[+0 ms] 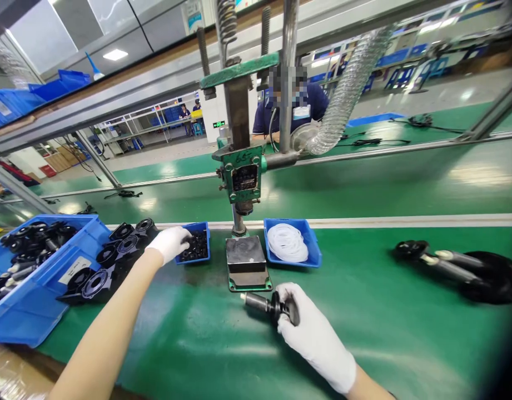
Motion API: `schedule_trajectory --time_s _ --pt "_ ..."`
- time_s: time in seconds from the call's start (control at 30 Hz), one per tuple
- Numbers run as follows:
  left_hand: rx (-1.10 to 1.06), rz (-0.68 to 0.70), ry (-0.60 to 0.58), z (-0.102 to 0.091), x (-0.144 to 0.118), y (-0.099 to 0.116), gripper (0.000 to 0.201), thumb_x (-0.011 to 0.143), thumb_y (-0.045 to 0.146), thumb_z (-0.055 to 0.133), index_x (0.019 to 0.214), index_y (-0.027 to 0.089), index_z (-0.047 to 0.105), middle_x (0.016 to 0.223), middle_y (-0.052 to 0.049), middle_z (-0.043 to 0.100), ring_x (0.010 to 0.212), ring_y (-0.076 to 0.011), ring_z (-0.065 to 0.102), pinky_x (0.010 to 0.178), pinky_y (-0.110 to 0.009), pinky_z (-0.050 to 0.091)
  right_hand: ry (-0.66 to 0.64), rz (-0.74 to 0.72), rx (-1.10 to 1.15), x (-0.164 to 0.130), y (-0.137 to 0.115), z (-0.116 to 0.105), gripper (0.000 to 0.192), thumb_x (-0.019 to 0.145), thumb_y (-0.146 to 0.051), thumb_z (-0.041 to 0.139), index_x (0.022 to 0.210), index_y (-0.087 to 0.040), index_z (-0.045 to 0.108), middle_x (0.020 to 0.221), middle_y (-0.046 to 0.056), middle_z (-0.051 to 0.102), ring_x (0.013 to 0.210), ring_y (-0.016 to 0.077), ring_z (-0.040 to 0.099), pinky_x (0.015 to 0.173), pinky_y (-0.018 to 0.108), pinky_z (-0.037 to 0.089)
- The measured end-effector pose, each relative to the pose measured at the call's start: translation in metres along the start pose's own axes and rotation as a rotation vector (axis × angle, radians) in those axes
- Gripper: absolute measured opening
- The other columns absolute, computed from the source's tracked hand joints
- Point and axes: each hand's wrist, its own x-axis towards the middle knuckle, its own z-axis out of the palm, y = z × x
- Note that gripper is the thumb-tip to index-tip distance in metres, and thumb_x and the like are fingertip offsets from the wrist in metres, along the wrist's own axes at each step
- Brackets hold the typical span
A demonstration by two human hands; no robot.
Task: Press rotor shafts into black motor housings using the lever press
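My left hand point(169, 245), in a white glove, is over the left edge of a small blue bin point(208, 243) of small black parts point(196, 245). Its fingers are curled together among the parts, and anything between them is too small to make out. In my gloved right hand point(302, 322) is a black plastic part with a shaft point(258, 302), gripped by its wide round end. The shaft lies nearly level, its pale tip pointing left, just in front of the base plate of a green hand press point(244, 172).
A blue bin point(314, 256) of white rings stands right of the press block point(246, 253). At left are a large blue bin point(34, 316) of black parts and stacked black housings point(126, 244). Black shafted assemblies point(460, 269) lie at right. A co-worker point(264, 116) sits opposite.
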Motion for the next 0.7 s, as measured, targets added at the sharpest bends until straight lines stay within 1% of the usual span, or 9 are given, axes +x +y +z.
schedule_trajectory --time_s 0.07,0.13,0.2,0.27,0.3,0.37,0.43,0.53,0.7 --pt "-0.158 0.015 0.06 0.007 -0.022 0.02 0.037 0.09 0.036 0.052 0.119 0.016 0.061 0.11 -0.013 0.069 0.098 -0.0246 0.066 0.087 -0.036 0.052 0.084 0.008 0.088 0.002 0.001 -0.001 0.025 0.063 -0.021 0.049 0.088 -0.022 0.043 0.077 -0.002 0.045 0.065 0.0152 0.049 0.061 0.029 0.046" --pt "-0.392 0.065 0.047 0.026 -0.045 0.05 0.042 0.095 0.041 0.042 0.125 0.015 0.054 0.11 -0.013 0.068 0.09 -0.0197 0.067 0.078 -0.03 0.054 0.211 0.016 0.162 0.006 0.002 -0.003 0.026 0.066 -0.023 0.052 0.091 -0.022 0.044 0.081 -0.001 0.048 0.068 0.0165 0.052 0.064 0.031 0.048" --pt "-1.144 -0.002 -0.04 0.052 -0.065 0.085 0.044 0.086 0.047 0.06 0.116 0.015 0.059 0.099 -0.011 0.068 0.078 -0.017 0.065 0.072 -0.027 0.052 0.346 0.013 0.196 0.008 0.004 -0.006 0.027 0.068 -0.024 0.054 0.093 -0.023 0.043 0.083 0.0 0.049 0.069 0.0175 0.054 0.065 0.033 0.05" --pt "-1.608 -0.112 -0.204 0.076 -0.077 0.118 0.044 0.076 0.045 0.076 0.107 0.016 0.065 0.09 -0.007 0.067 0.073 -0.0131 0.062 0.069 -0.023 0.05 0.467 -0.011 0.177 0.009 0.004 -0.009 0.028 0.067 -0.023 0.054 0.093 -0.023 0.043 0.082 0.0 0.05 0.069 0.0178 0.055 0.067 0.034 0.051" --pt "-1.73 -0.168 -0.288 0.086 -0.08 0.133 0.044 0.072 0.042 0.081 0.104 0.016 0.067 0.088 -0.006 0.066 0.072 -0.0119 0.061 0.069 -0.022 0.049 0.521 -0.033 0.149 0.009 0.002 -0.01 0.029 0.066 -0.021 0.053 0.093 -0.023 0.043 0.082 0.0 0.05 0.071 0.0179 0.055 0.068 0.034 0.051" --pt "-1.815 -0.246 -0.406 0.1 -0.08 0.16 0.041 0.069 0.039 0.084 0.1 0.015 0.07 0.085 -0.006 0.066 0.072 -0.0113 0.06 0.068 -0.021 0.048 0.618 -0.099 0.068 0.007 -0.002 -0.012 0.029 0.065 -0.018 0.052 0.092 -0.023 0.044 0.084 0.0 0.05 0.075 0.018 0.055 0.073 0.034 0.051" --pt "-1.775 -0.244 -0.446 0.11 -0.077 0.181 0.039 0.069 0.038 0.085 0.097 0.015 0.071 0.082 -0.005 0.066 0.069 -0.0112 0.059 0.066 -0.021 0.047 0.675 -0.18 -0.012 0.004 -0.007 -0.012 0.029 0.064 -0.015 0.05 0.091 -0.023 0.044 0.087 0.001 0.05 0.08 0.0181 0.054 0.076 0.033 0.05" --pt "-1.639 -0.118 -0.384 0.12 -0.073 0.203 0.036 0.069 0.04 0.084 0.091 0.014 0.072 0.074 -0.002 0.065 0.066 -0.0109 0.056 0.065 -0.021 0.045 0.681 -0.245 -0.045 0.0 -0.011 -0.011 0.029 0.064 -0.013 0.048 0.091 -0.023 0.042 0.09 0.002 0.048 0.083 0.0183 0.053 0.077 0.033 0.05" --pt "-1.517 -0.049 -0.219 0.131 -0.073 0.219 0.03 0.072 0.041 0.081 0.087 0.016 0.073 0.079 -0.002 0.068 0.071 -0.0138 0.058 0.067 -0.023 0.047 0.717 -0.134 0.028 0.0 -0.011 -0.011 0.029 0.066 -0.014 0.047 0.093 -0.022 0.042 0.087 0.001 0.047 0.081 0.0177 0.052 0.079 0.035 0.05"
